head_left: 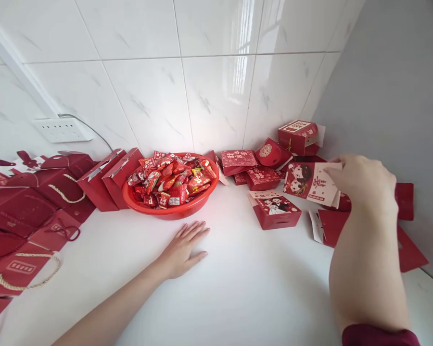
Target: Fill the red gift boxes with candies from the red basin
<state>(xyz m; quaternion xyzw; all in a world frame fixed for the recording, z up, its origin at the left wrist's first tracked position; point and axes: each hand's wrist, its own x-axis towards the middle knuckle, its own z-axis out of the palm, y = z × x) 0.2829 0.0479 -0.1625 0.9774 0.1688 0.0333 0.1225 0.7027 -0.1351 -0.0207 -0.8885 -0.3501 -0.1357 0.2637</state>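
With our right hand [370, 185] we grip the illustrated box [303, 182], fingers clamped on its right end with their tips partly hidden, so that its printed face reaches out to the left of them, in front of the heaped red boxes [263, 178]. Our left hand [180, 252] lies palm down on the white table [256, 283], thumb apart from its fingers, just before the red bowl [187, 210] of wrapped candies [166, 182], well away from that box; between our hands sits a cartoon-topped carton [279, 220].
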